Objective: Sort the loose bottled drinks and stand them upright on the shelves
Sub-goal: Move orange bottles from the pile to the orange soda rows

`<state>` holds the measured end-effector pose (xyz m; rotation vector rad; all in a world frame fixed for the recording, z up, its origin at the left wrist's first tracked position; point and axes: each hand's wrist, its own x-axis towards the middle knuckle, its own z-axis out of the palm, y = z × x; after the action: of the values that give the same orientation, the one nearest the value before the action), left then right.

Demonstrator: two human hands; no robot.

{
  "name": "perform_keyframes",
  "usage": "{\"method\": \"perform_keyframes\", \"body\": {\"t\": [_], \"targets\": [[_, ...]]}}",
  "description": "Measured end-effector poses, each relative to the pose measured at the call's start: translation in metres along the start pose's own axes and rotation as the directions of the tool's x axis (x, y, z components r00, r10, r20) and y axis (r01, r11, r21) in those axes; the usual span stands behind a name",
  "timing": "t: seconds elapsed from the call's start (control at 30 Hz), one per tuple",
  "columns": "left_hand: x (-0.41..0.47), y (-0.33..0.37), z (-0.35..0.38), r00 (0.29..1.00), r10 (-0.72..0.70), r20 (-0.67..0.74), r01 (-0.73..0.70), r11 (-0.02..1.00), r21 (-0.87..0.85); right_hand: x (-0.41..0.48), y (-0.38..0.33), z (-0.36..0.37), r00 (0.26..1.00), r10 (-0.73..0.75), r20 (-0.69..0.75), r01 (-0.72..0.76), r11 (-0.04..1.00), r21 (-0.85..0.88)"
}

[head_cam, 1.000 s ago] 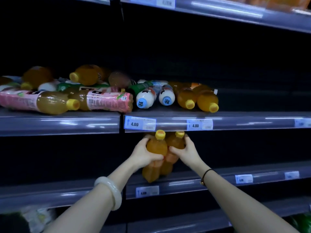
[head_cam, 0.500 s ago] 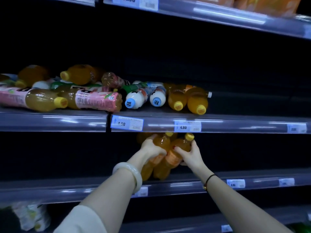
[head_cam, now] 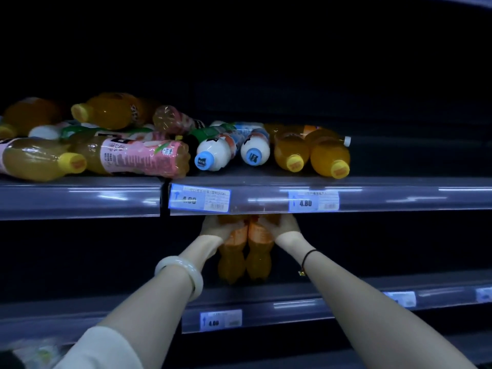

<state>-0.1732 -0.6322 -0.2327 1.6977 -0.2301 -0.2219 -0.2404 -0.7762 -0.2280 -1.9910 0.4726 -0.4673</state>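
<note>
Head view, sole camera: worn on person, faces forward, close to dark multi-tier store shelving (head_cam: 399, 195), looking slightly down on middle tier.

Caps of the orange bottles (head_cam: 259, 258) (fingertips too) sit hidden behind the shelf edge (head_cam: 266, 201).

Clear upper strip (head_cam: 80, 201), glare streaks across it. Two price tags in it: "4.00" tag (head_cam: 199, 197) left, "4.80" tag (head_cam: 314, 201) right. Lower strip (head_cam: 292, 306): another "4.00" tag (head_cam: 221, 320), blurred tag (head_cam: 400, 299) further right. Pale bangle (head_cam: 198, 283) on left wrist, white sleeve (head_cam: 101, 350) below. Black cord (head_cam: 308, 255) with gold charm on right wrist. Pale wrapped goods (head_cam: 37, 352) bottom left, blurred.
</note>
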Motion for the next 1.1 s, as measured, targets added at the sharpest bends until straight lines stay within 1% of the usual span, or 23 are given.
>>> {"method": "perform_keyframes", "body": {"t": [0.1,0.2,0.3,0.37,0.5,0.63,0.7,0.77,0.87,0.93,1.0,1.1], "targets": [[0.015,-0.005,0.002,0.998,0.056,0.003,-0.056,0.998,-0.033,0.015,0.003,0.005,1.0,-0.013,-0.006,0.014,1.0,0.013],[0.025,-0.008,0.004,0.995,0.101,-0.019,-0.102,0.992,-0.068,0.018,0.009,0.01,0.999,-0.03,-0.044,0.031,0.999,0.034],[0.034,-0.012,0.008,0.993,0.116,0.002,-0.116,0.992,-0.048,0.018,0.014,0.01,0.998,-0.037,-0.049,0.04,0.997,0.063],[0.034,-0.013,0.009,0.992,0.128,0.005,-0.128,0.991,-0.029,0.017,0.016,0.01,0.999,-0.011,-0.039,0.013,0.998,0.054],[0.03,-0.014,0.006,0.995,0.103,0.001,-0.103,0.994,0.031,0.012,0.022,0.016,0.999,0.015,-0.034,-0.014,1.0,0.015],[0.029,-0.015,0.003,0.994,0.109,0.021,-0.111,0.992,0.06,0.006,0.024,0.017,0.998,-0.002,-0.058,0.004,0.999,0.036],[0.032,-0.02,0.001,0.994,0.106,0.011,-0.106,0.992,0.066,0.004,0.023,0.015,0.999,-0.01,-0.04,0.013,0.998,0.056],[0.033,-0.022,-0.001,0.997,0.075,0.034,-0.077,0.995,0.07,0.004,0.024,0.013,0.999,-0.026,-0.022,0.028,0.995,0.091],[0.025,-0.015,-0.002,0.997,0.026,0.069,-0.031,0.997,0.074,0.009,0.029,0.009,0.999,0.0,-0.046,0.006,0.993,0.119],[0.023,-0.013,-0.002,0.997,0.024,0.079,-0.031,0.996,0.089,0.014,0.032,0.007,0.998,0.027,-0.061,-0.02,0.992,0.121],[0.017,-0.013,0.0,0.996,0.045,0.082,-0.052,0.995,0.086,0.016,0.036,0.008,0.999,0.041,-0.027,-0.037,0.99,0.139],[0.009,-0.021,0.004,0.997,0.058,0.045,-0.061,0.995,0.075,0.012,0.039,0.015,0.999,0.013,0.048,-0.02,0.991,0.133]]}}
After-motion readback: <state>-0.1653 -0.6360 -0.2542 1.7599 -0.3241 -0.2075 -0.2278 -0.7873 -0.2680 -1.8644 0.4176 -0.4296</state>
